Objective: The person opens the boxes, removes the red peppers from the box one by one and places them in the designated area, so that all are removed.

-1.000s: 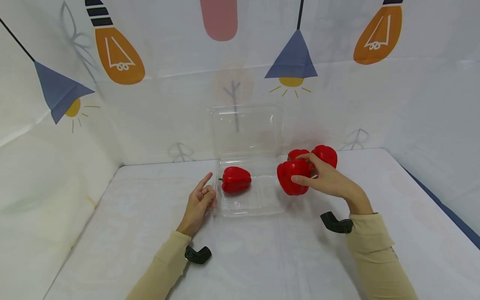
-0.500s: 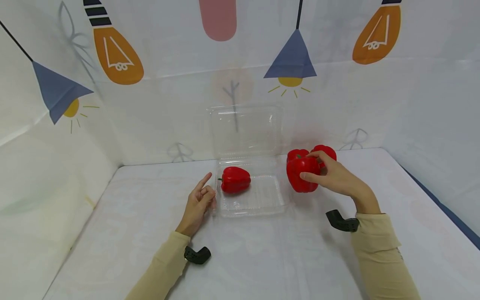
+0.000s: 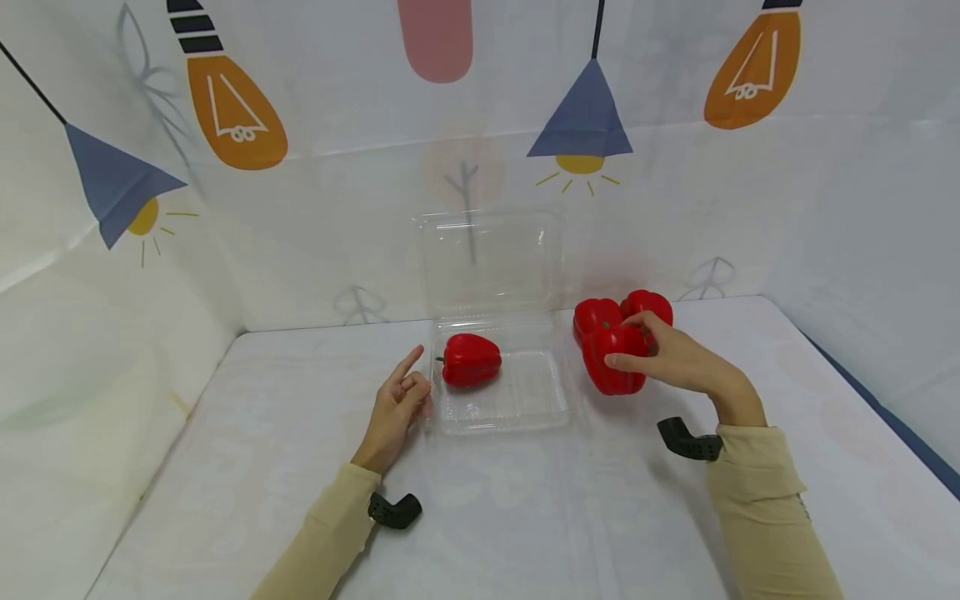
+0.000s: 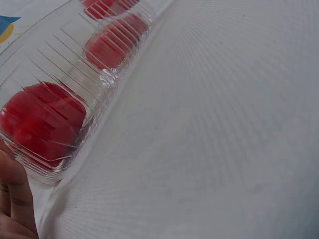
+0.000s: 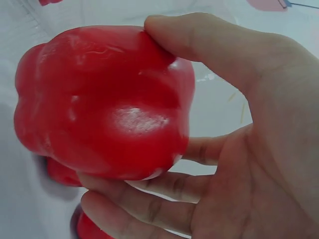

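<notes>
My right hand [image 3: 678, 358] holds a red bell pepper [image 3: 617, 379] to the right of the clear plastic clamshell box [image 3: 525, 423]. In the right wrist view the thumb lies along one side of this pepper [image 5: 109, 99] and the fingers curl round the opposite side. Another red bell pepper [image 3: 471, 361] lies on its side in the left part of the box, its stem pointing left. At the box's left wall is my left hand [image 3: 393, 412], index finger stretched out and the other fingers loosely bent. Fingers [image 4: 17, 194] show beside the box corner in the left wrist view.
Two more red bell peppers, one at the left [image 3: 595, 315] and one at the right [image 3: 649, 305], stand just behind the held one. The box's transparent lid [image 3: 491, 262] stands raised at the back, before a printed cloth wall [image 3: 337, 208]. White cloth covers the table [image 3: 510, 517].
My right hand has moved right with the bell pepper, away from the box's right side, then slightly down in front of the two other peppers. The left hand has stayed still.
</notes>
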The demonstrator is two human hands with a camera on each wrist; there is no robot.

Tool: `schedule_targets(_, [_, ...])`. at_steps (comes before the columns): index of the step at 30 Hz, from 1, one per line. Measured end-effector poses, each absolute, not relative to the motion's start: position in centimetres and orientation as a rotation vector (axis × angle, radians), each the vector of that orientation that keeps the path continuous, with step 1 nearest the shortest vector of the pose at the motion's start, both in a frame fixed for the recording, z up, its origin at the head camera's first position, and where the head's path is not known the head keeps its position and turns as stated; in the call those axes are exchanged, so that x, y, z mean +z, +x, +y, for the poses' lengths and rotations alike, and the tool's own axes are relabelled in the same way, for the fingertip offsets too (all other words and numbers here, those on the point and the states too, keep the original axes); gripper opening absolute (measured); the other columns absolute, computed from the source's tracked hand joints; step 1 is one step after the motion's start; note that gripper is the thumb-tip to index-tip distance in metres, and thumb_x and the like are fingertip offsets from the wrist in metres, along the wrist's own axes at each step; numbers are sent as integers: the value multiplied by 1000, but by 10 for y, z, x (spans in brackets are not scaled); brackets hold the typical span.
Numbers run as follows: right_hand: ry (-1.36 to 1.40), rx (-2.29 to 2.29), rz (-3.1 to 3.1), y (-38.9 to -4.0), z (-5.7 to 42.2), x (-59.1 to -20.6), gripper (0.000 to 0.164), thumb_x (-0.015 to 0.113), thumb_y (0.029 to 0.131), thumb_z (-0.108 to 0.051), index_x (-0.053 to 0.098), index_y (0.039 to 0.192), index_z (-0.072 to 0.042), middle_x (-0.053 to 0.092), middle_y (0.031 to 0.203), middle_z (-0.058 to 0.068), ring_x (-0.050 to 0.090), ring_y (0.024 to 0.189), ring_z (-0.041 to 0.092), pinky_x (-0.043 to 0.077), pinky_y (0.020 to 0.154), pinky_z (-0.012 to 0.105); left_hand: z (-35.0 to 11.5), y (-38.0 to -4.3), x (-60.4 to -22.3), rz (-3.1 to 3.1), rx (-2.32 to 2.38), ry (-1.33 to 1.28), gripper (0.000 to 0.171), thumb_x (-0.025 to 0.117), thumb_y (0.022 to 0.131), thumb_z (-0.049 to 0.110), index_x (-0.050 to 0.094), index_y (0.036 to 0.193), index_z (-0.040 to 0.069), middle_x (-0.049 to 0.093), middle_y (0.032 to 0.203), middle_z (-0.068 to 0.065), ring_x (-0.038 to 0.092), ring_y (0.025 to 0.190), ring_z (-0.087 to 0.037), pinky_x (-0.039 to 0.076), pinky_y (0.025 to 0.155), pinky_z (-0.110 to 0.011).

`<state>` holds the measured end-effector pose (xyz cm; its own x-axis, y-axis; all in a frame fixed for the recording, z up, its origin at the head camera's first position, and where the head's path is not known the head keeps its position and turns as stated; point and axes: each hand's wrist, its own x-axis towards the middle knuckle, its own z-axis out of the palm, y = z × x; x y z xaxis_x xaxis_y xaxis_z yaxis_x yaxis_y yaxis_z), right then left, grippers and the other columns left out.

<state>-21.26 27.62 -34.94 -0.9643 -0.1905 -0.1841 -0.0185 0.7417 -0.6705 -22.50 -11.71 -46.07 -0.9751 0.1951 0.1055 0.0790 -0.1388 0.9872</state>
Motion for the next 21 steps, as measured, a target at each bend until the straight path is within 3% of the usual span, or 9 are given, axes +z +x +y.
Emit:
schedule_targets(12, [-144, -941, 2678, -213, 281, -355, 77, 66, 81, -52, 32, 133, -6, 48, 127, 19, 46, 115, 36, 54, 79, 42, -118, -225, -460, 1990, 2289, 323, 58, 51, 96, 8, 28, 149, 16, 50, 78, 4, 47, 62, -9, 38, 53, -16])
schedule_targets(21, [-141, -910, 2674, -216, 283, -363, 77, 67, 80, -51, 34, 130, -4, 50, 125, 20, 47, 114, 36, 55, 78, 42, -118, -224, -460, 2006, 2288, 335, 58, 51, 96, 7, 27, 149, 14, 50, 77, 5, 47, 61, -8, 31, 50, -18])
